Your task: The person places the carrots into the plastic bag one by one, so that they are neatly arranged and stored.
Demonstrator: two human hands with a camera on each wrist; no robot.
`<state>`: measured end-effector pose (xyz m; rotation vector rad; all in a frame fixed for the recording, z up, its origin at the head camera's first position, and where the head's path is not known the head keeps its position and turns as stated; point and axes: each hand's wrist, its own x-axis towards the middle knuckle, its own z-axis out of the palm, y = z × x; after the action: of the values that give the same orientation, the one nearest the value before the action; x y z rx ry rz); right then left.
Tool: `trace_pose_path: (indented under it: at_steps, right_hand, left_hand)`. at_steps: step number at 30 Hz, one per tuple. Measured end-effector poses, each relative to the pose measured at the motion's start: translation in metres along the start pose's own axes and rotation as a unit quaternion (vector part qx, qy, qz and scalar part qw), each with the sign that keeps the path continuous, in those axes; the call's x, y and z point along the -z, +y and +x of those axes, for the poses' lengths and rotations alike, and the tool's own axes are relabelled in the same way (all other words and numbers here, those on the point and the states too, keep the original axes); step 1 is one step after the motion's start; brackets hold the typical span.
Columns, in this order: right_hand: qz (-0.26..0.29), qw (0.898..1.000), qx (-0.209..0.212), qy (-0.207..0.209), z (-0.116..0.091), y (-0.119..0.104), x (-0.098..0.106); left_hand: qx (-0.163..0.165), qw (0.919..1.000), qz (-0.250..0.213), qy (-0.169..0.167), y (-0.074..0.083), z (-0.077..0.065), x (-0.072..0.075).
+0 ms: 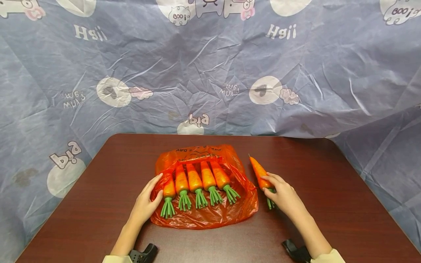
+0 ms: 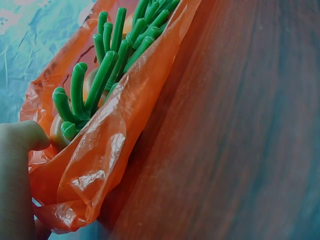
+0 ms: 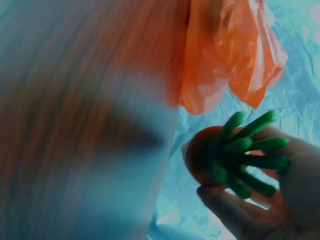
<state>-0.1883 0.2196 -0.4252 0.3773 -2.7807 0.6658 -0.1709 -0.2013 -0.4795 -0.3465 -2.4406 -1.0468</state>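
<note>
An orange-red plastic bag (image 1: 210, 221) lies on the table with its mouth toward me. Several carrots (image 1: 195, 179) rest side by side in it, green stalks pointing to the near side. My left hand (image 1: 144, 204) grips the bag's left edge, its thumb close by the leftmost carrot (image 1: 169, 189). The left wrist view shows that thumb (image 2: 35, 135) beside the green stalks (image 2: 90, 95). To the right of the bag, my right hand (image 1: 285, 195) holds a separate carrot (image 1: 258, 170) by its thick end, the tip pointing away. Its stalks (image 3: 250, 155) face the right wrist camera.
The brown wooden table (image 1: 329, 190) extends around the bag on both sides. A wrinkled blue-grey printed cloth (image 1: 210, 73) hangs behind the table's far edge. Black wrist devices (image 1: 146, 254) sit below both hands.
</note>
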Motion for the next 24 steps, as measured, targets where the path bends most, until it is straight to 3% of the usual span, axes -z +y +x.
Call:
trace_pose_path:
  at_steps: [14, 24]
  right_hand:
    - [0.007, 1.0, -0.003, 0.019, -0.007, -0.022, 0.023]
    - [0.012, 0.997, 0.046, 0.057, -0.015, -0.047, 0.037]
  left_hand:
    - [0.007, 0.9999, 0.003, -0.007, 0.001, 0.0, 0.0]
    - [0.007, 1.0, -0.002, -0.005, 0.001, 0.001, 0.001]
